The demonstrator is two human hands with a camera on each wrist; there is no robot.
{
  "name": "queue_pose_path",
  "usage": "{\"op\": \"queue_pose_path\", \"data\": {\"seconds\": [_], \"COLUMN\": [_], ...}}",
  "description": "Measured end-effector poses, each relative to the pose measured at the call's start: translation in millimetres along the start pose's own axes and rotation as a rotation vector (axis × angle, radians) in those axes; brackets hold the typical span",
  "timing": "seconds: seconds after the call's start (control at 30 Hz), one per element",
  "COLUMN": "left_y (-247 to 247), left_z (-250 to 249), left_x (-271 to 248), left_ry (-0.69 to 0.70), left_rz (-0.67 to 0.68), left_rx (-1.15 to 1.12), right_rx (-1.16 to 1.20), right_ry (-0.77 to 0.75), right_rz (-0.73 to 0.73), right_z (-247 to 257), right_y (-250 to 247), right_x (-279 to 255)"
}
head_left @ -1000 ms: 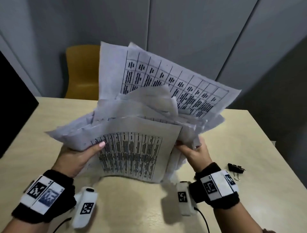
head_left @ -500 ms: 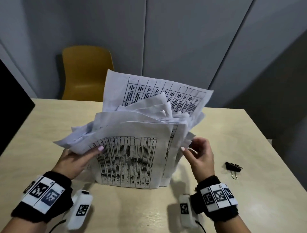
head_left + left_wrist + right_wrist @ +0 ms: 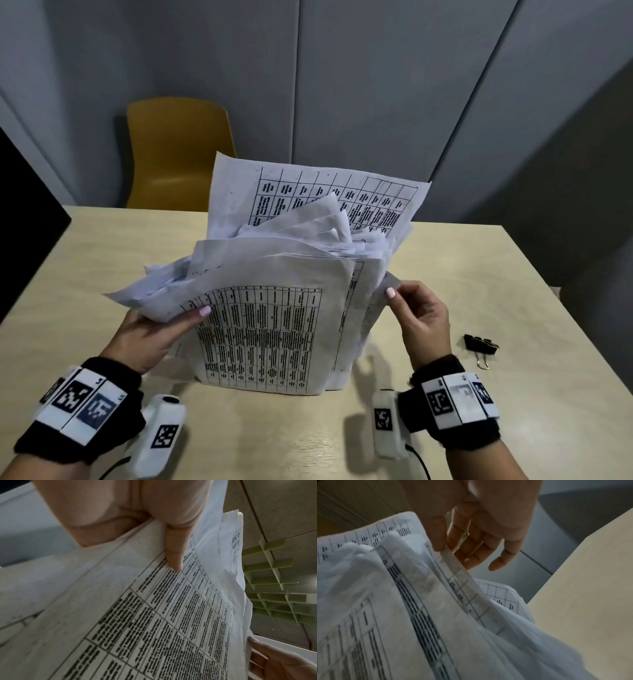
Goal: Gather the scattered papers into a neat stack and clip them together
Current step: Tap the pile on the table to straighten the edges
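The papers (image 3: 270, 329) are being stood upright between both hands: gripped by the left hand (image 3: 150, 332), an edge pinched by the right hand (image 3: 421, 318); the clip (image 3: 481, 344) is lying nearer the right.

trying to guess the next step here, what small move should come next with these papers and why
Probably tap the papers on the table to square them. They stand on their lower edges, but the tops are fanned and uneven. The left hand holds the left side, and the right hand pinches one sheet's edge at the right. The clip lies unused on the table.
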State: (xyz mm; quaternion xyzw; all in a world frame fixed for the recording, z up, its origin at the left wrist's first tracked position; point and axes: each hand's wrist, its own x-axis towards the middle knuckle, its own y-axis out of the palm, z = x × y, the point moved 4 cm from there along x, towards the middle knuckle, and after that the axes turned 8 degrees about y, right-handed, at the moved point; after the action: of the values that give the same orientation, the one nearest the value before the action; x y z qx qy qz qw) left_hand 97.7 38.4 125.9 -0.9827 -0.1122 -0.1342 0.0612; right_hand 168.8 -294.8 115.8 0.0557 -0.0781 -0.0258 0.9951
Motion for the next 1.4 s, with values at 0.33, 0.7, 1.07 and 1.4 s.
{"op": "queue_pose_path", "data": {"seconds": [0.33,0.7,1.07,1.4], "left_y": [-2,6,6,10], "left_z": [-2,-7,3,1], "left_x": [0,-3,0,1], "left_ry": [0.014,0.013,0.012,0.053], "left_rz": [0.084,0.034,0.016,-0.044], "left_rx": [0.026,0.040,0.006,-0.031], "right_rx": [-0.236,-0.754,-0.100,-0.015], "right_ry": [-0.441,-0.908,-0.470,-0.184], "right_rz": [-0.015,0.140,0.175,0.297], "right_z": [104,211,156,108], "right_y": [26,72,87,96], "right_x": [16,-3,16,19]}}
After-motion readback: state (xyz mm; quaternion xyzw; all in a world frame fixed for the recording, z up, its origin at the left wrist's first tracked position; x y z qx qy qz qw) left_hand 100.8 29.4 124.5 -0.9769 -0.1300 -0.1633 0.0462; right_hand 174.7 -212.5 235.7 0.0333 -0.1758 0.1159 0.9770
